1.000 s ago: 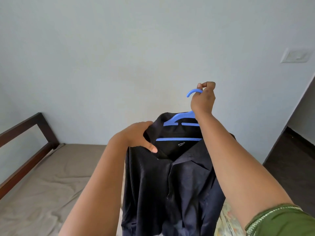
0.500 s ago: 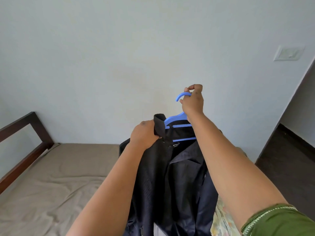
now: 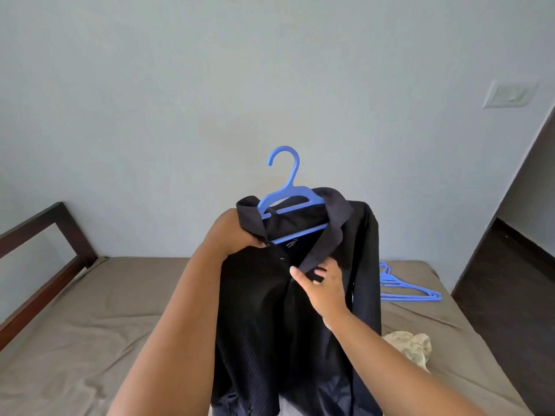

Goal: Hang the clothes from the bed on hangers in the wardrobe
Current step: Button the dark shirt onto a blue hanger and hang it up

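A dark shirt [image 3: 300, 310] is held up over the bed [image 3: 90, 325], already threaded onto a blue hanger [image 3: 288, 193] whose hook stands free above the collar. The left hand [image 3: 231, 235] has its fingers curled round the collar and shoulder on that side, bearing the weight. The right hand [image 3: 321, 283] is lower, fingers pinching the placket just under the other collar point.

The cloth looks thin and limp, light to carry, and probably slick enough to slide off a smooth plastic arm if the hanger tips. The hanger itself is stiff, so I'd judge the neck of the hook the sound place to take it for carrying. More blue hangers [image 3: 411, 289] and a pale crumpled garment [image 3: 411, 346] lie on the bed beyond.
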A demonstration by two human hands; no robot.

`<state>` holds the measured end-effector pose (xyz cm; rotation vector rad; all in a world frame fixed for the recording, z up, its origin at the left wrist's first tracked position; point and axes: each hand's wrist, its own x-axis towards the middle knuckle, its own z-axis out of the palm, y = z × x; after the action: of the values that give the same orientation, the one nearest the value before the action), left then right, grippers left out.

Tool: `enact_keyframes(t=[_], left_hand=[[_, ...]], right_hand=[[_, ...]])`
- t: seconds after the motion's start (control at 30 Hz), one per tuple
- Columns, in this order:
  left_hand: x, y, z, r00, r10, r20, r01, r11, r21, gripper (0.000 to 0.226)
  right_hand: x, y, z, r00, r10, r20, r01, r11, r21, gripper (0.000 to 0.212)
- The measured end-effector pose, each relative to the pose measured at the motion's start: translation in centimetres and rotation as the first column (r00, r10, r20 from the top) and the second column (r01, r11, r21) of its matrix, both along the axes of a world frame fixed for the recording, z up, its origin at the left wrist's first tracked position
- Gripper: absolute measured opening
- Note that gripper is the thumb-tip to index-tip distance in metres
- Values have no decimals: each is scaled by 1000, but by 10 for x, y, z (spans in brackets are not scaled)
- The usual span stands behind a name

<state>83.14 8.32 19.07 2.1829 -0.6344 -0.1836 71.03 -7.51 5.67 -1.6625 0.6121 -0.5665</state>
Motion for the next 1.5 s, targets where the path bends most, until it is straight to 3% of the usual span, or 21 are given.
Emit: enact_keyframes(t=[0.1,0.17,0.33,0.43,0.53,0.67,0.9,1.13,1.2,1.3,1.5], left_hand=[[-3,-1,2,999,-20,32,18,999,46,55],[-7,-3,2,998,-3,59,-2,996,90,43],[-13,-1,4,996,40,-80,-36,998,49,27],[-17,2,7,971,4,-240,-3,1000,1,19],[-18,5,6,947,-61,-314,28,994,-108,22],[-16,10,-2,944,-148,-294,108,983,-146,49],[-26,-3,-13,968,-90,-234,42,978,-203,73],[-28,-8,-16,972,9,-233,-71,963,-260,32],[-25,-4,-15,954,-57,-294,-30,958,-284,33],[-28,-2,-10,925,-168,-341,49,942,-332,41],[-28,-5,-12,940,-122,-318,8,941,-338,36]], right_hand=[[24,-7,13,997,-82,12,81,994,74,27],[29,-5,28,995,-98,29,99,994,-42,16],[16,11,38,991,-43,126,81,947,-310,36],[18,14,40,995,27,97,21,887,-461,27],[23,17,46,996,65,54,-43,937,-348,12],[24,26,54,990,110,83,-88,970,-226,8],[17,31,65,994,102,45,-86,957,-276,11],[22,29,64,993,78,87,-58,975,-214,8],[23,27,64,994,70,86,-54,982,-179,5],[19,27,66,997,48,55,-32,967,-253,5],[20,29,70,995,97,25,-81,928,-363,9]])
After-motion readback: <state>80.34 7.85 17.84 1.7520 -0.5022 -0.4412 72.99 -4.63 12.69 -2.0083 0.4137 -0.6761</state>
